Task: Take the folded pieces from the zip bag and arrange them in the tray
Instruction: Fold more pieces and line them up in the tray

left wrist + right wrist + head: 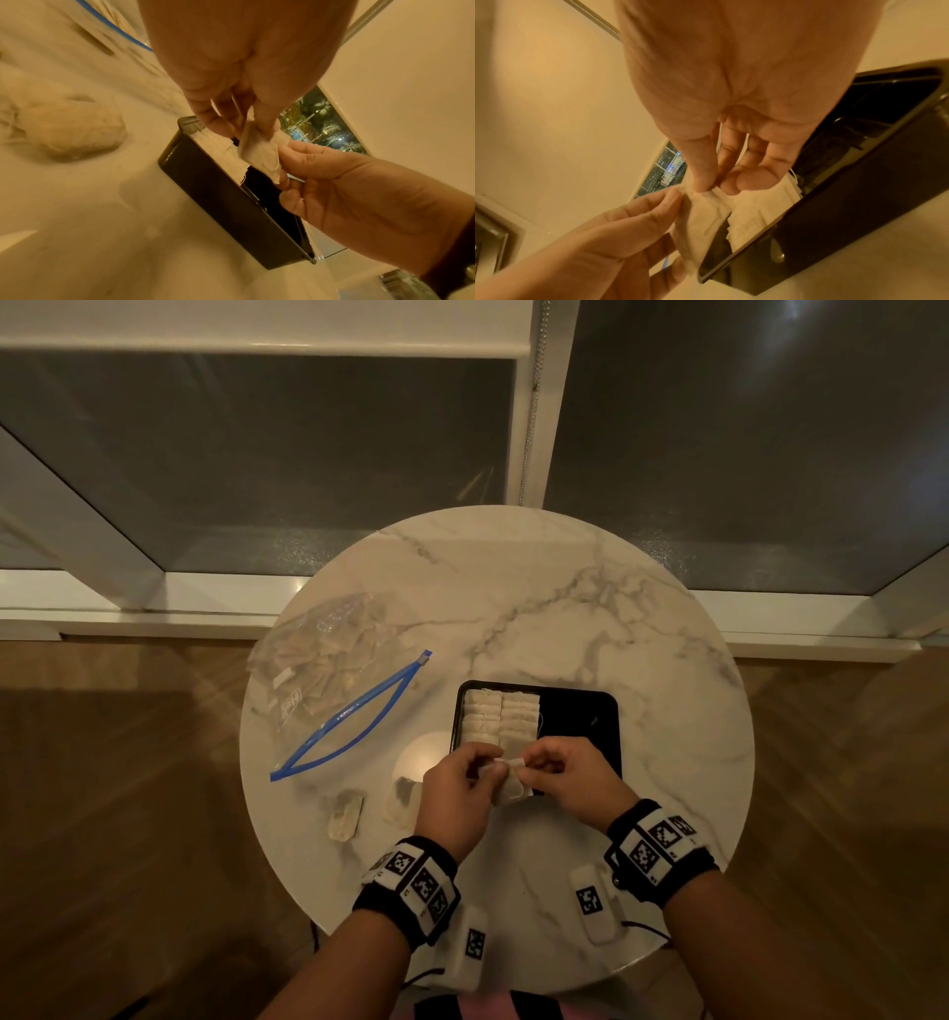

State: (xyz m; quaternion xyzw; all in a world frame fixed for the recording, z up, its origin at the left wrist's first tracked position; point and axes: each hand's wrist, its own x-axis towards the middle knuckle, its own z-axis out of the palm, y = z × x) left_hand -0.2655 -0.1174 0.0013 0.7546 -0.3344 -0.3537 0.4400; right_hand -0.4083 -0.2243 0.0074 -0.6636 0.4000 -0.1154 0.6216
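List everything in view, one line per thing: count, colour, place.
table: one, white marble, round, under everything.
tray: one, black, near middle of the table, right part bare.
pieces in tray: two rows, off-white, left part of the tray; exact count unclear.
held piece: one, off-white, over the tray's near edge, pinched by both hands.
loose pieces: two, off-white with dark patches, on the table left of the hands.
zip bag: one, clear with blue zip, open, left side of the table, more pieces inside.
windows: dark, white frames, behind the table.
floor: brown wood.
wrist bands: two, black and white markers.
left hand: pinches the held piece.
right hand: pinches the held piece.
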